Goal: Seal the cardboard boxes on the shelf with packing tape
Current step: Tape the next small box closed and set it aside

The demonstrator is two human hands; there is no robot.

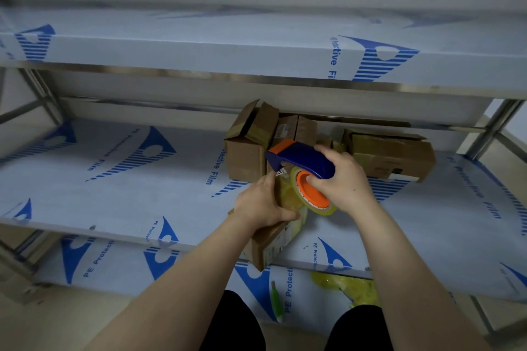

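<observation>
A long narrow cardboard box [271,245] lies at the front edge of the middle shelf [114,179], its near end sticking out over the edge. My left hand [261,204] grips its top from the left. My right hand [340,181] holds a blue tape dispenser [299,161] with an orange hub and a clear tape roll [312,194], pressed onto the box's far end. Behind stand an open-flapped cardboard box [246,145] and a flat box [390,155] to the right.
The steel shelves are wrapped in blue-printed protective film. The upper shelf [256,51] overhangs close above the boxes. On the bottom shelf lie a yellow bag [348,285] and a green object [276,302]. My dark-trousered knees are at the bottom.
</observation>
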